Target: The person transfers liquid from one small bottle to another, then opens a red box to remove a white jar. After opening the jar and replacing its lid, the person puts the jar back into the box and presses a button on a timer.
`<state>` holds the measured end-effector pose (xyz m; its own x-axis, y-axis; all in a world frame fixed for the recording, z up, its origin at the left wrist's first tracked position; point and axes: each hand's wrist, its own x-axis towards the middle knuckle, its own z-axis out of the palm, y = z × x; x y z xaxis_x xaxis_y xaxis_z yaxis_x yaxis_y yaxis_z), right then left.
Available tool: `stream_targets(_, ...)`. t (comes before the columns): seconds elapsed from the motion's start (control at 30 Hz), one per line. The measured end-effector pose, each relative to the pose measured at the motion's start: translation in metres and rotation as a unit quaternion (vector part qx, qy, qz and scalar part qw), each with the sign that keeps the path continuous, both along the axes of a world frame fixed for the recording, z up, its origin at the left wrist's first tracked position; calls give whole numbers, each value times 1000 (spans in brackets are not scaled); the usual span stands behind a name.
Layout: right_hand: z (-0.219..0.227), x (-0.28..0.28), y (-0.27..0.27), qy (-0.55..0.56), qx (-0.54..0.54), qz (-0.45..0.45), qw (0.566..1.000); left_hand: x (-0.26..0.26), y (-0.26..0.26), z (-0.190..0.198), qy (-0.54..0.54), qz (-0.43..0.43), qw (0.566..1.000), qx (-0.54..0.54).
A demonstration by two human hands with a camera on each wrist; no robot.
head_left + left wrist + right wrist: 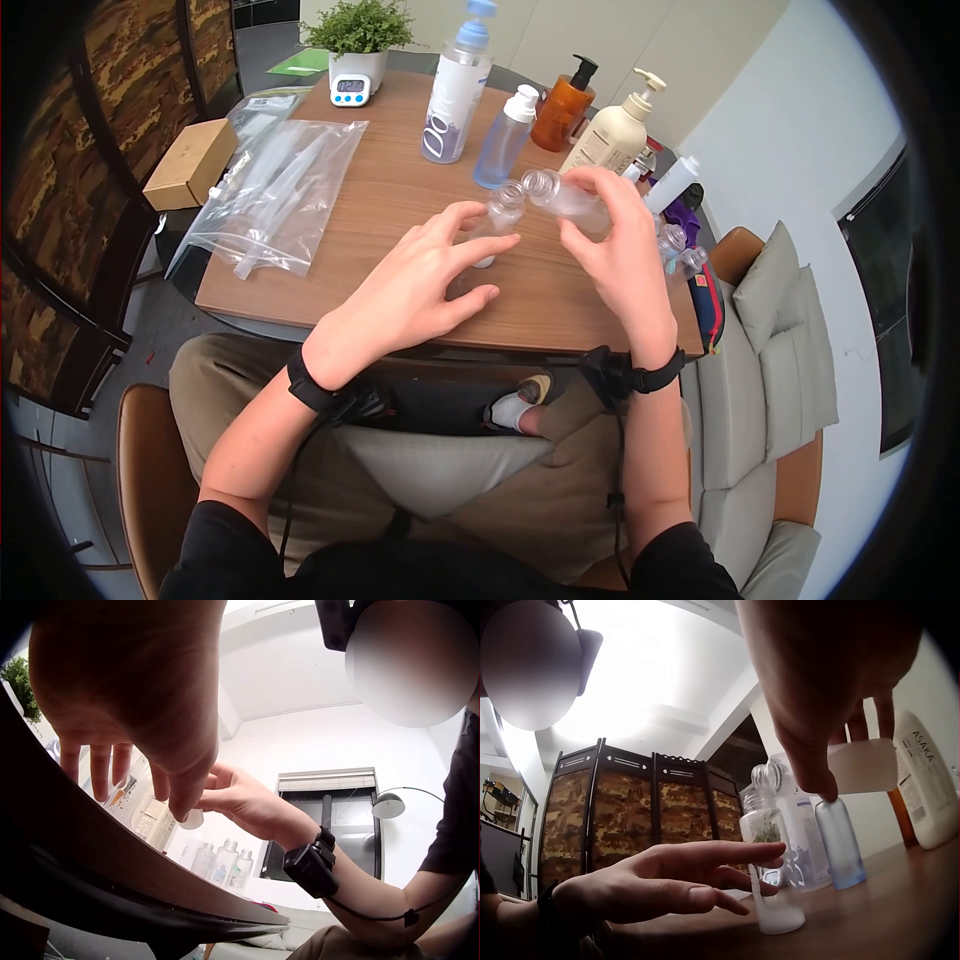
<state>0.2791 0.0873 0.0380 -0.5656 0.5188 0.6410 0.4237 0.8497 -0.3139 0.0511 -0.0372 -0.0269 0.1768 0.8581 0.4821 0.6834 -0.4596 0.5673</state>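
Observation:
In the head view my right hand grips a clear, frosted small bottle, tilted almost flat with its open mouth pointing left. That mouth is at the neck of a second clear bottle, upright on the table. My left hand is beside this upright bottle, fingers spread and partly hiding it. The right wrist view has the tilted bottle above the standing one, with the left hand's fingers extended in front; whether they touch it, I cannot tell. Some liquid or frosting shows low in the standing bottle.
Pump bottles, one white and blue, one blue, one amber and one cream, stand behind. Clear zip bags, a cardboard box, a timer and a plant are left. Small clear bottles stand right.

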Motion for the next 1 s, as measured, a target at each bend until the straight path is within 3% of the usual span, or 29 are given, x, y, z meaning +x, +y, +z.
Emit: stream_targets(1.0,9,1,-8,-50,131,-58,988,0,1,-1,3,-6,1000,6)
